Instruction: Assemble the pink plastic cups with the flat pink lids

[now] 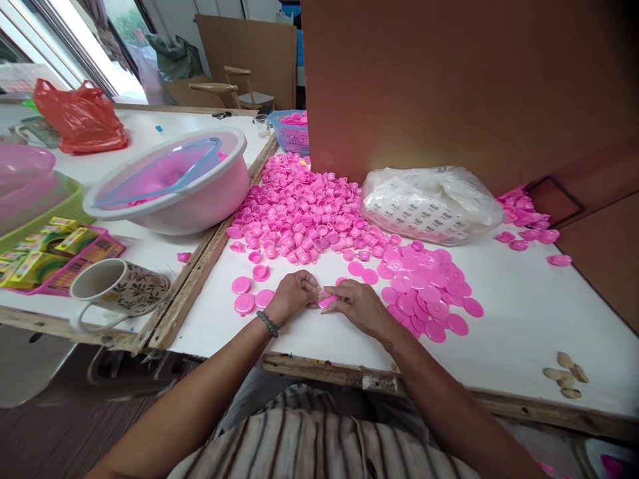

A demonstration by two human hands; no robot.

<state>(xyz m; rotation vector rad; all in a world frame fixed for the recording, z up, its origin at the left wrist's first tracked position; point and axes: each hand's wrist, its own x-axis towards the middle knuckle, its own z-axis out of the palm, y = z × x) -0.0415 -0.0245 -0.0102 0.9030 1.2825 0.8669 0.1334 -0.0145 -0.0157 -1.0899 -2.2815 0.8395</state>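
Over the white table near its front edge, my two hands meet at a small pink plastic saucer (328, 301). My right hand (360, 305) grips the saucer between thumb and fingers. Pinched closed, my left hand (294, 294) has its fingertips at the saucer's left edge; what is between them is too small to make out. Several round pink pieces (244, 304) lie to the left of my left hand. A spread pile of flat pink saucers (429, 293) is to the right of my right hand. Beyond both hands lies a large heap of tiny pink toy cups (304, 213).
A plastic bag with printed labels (429, 206) lies behind the saucers, against a tall brown board (449, 86). On the left are a patterned mug (142, 289), a big basin (200, 206) and a red bag (84, 120). Peanuts (566, 378) lie front right.
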